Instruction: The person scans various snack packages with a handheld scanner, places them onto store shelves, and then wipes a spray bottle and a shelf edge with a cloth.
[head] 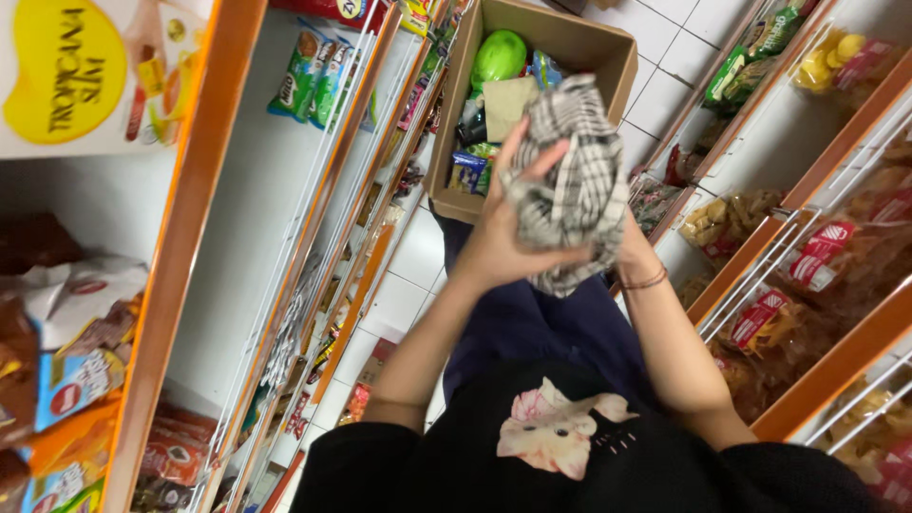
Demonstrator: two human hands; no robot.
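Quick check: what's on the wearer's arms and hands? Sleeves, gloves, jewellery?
No gloves on either hand. Left hand and forearm are bare, nothing on the wrist. Right hand is mostly hidden; its wrist has a thin reddish-brown bracelet. Black sleeves end near the elbows, part of a black top with a pale print.

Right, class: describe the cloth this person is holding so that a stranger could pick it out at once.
Start in the shop aisle between the orange-edged shelves, at the open cardboard box on the tiled floor. In front of it, both hands, left hand and right hand, bunch up a checked cloth. It is the only fabric there, grey-and-white plaid, unlike the glossy packets around it.
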